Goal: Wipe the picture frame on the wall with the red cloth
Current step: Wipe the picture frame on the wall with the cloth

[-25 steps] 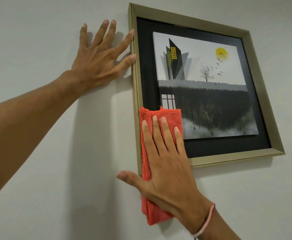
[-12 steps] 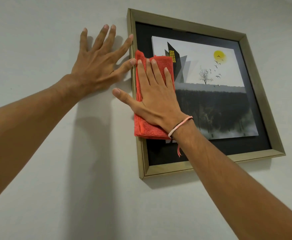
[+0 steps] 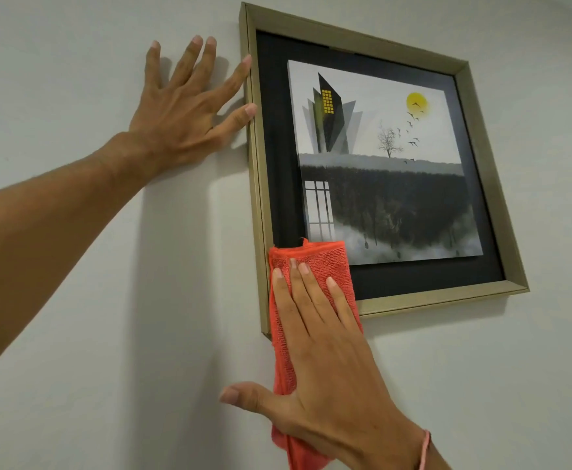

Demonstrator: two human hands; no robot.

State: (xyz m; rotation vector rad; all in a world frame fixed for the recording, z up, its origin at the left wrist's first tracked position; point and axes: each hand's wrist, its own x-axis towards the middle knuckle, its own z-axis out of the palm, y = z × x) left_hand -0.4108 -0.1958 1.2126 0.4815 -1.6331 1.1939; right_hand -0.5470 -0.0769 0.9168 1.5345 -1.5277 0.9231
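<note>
Now my right hand [image 3: 325, 361] lies flat, fingers spread, pressing the red cloth [image 3: 311, 266] over the lower left corner of the picture frame [image 3: 423, 54]; the cloth hangs past the bottom edge onto bare wall [image 3: 74, 368]; my left hand [image 3: 182, 113] rests splayed on the wall, two fingertips touching the frame's left edge; the wall is open below and to the left.

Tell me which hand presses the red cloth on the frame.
The right hand, flat on the red cloth at the picture frame's lower-left corner; the left hand is bare.
</note>
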